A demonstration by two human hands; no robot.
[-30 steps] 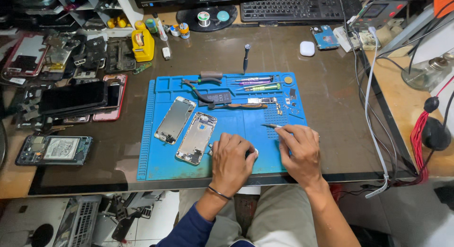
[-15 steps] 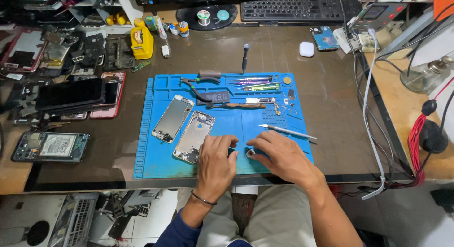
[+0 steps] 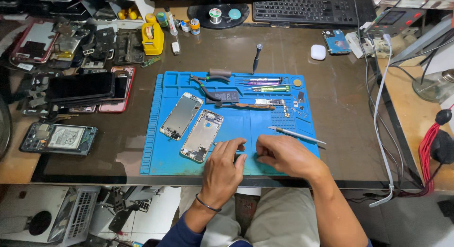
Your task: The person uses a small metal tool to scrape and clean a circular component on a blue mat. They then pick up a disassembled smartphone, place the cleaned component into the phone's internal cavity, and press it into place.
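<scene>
Desk (image 3: 283,53), dark brown top, widest item in view, crowded along its left side with stacked phones and opened handsets. Keyboard (image 3: 307,6), black, at the far edge, just beyond a round monitor foot. Work mat (image 3: 156,133), blue, ridged down its left border, laid square in front of me and carrying most of the small stock. On the mat, left of centre: two phone housings, one silver frame (image 3: 181,116) and beside it, nearer me, a second housing (image 3: 202,135) with a pale gold edge, both tilted the same way, lying close, whether touching I cannot tell. Far part of the mat: pliers (image 3: 204,85) with dark handles, then screwdrivers (image 3: 265,84) lying in a row. Tweezers (image 3: 295,134), thin and grey, lying free on the mat just beyond my right hand. Yellow bottle (image 3: 152,38) standing on the desk to the far left of the mat.

My left hand (image 3: 223,169) rests at the mat's near edge, fingers curled, forefinger and thumb drawn together towards the right; a dark band circles its wrist. My right hand (image 3: 283,155) lies beside it, fingertips pinched together and pointed at the left. Between the two sets of fingertips something very small sits on the mat; too small for me to identify, and I cannot tell whether either hand actually clamps it.
</scene>
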